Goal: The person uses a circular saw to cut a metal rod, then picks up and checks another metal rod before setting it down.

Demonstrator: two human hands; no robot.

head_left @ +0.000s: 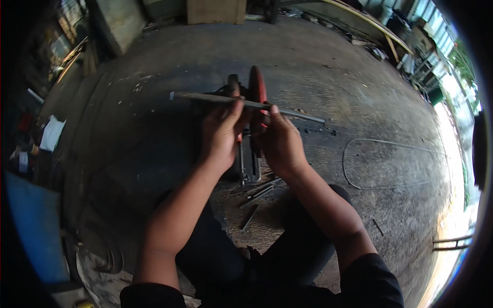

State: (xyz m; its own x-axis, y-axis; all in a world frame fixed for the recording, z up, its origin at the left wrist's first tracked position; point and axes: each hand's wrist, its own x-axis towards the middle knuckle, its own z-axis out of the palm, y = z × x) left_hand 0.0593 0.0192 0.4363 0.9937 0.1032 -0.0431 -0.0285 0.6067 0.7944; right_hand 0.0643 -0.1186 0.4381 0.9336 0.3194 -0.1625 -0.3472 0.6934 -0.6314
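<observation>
Both hands hold one long, thin metal bar [298, 115] crosswise in front of me, its left end slightly higher than its right. My left hand [220, 134] is closed round it left of the middle, thumb on top. My right hand [281, 141] grips it a little further right, thumb also on top. Just behind and below the bar stands a floor-standing cut-off saw with a red disc-shaped part [258, 84] and a metal base [251, 172]. My hands hide much of the saw. Whether the bar touches it, I cannot tell.
Several short cut metal pieces [263, 193] lie on the floor between my knees and the saw. A loop of wire [346, 159] lies to the right. At the left are a blue panel [36, 226] and a white sheet [52, 133]; planks [370, 23] and scrap line the far right.
</observation>
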